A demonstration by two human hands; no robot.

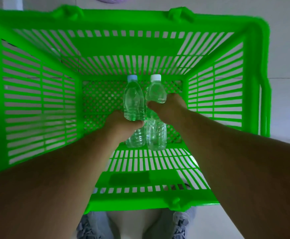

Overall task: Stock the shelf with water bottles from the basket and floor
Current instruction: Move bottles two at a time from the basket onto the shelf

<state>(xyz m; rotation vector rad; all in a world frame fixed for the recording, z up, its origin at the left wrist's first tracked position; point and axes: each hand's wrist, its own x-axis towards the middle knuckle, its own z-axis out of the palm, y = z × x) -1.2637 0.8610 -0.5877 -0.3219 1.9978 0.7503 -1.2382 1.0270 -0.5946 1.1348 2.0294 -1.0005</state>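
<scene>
Inside the green basket, the left hand grasps a blue-capped bottle low on its body; the right hand grasps a white-capped bottle. Two more bottles lie beneath on the basket floor. Risk: the low grip may let the smooth blue-capped bottle tip, and either could snag the slatted wall on lifting

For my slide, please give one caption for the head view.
Left hand and right hand each grip a water bottle, blue-capped and white-capped, inside a green basket.

No readable text, label, brand or number shows on anything here.
</scene>
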